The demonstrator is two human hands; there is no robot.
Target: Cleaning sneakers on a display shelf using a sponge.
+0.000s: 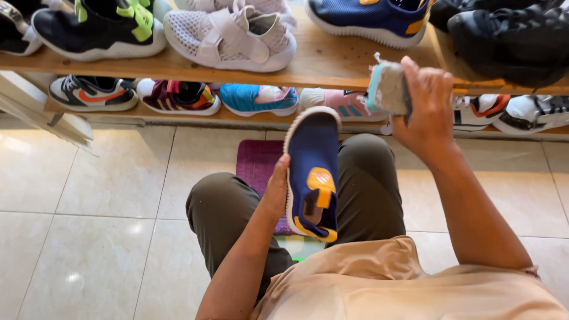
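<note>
Left grip (276, 188) clasping navy shoe (313, 172), right grip (428, 106) holding sponge (388, 89)

The left hand (276, 188) holds a navy shoe (312, 172); the right hand (428, 109) grips a grey sponge (388, 88).

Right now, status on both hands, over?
Left hand gripping navy shoe by its sole side. Right hand raised, holding grey-teal sponge. Nothing between sponge and shoe.
</note>
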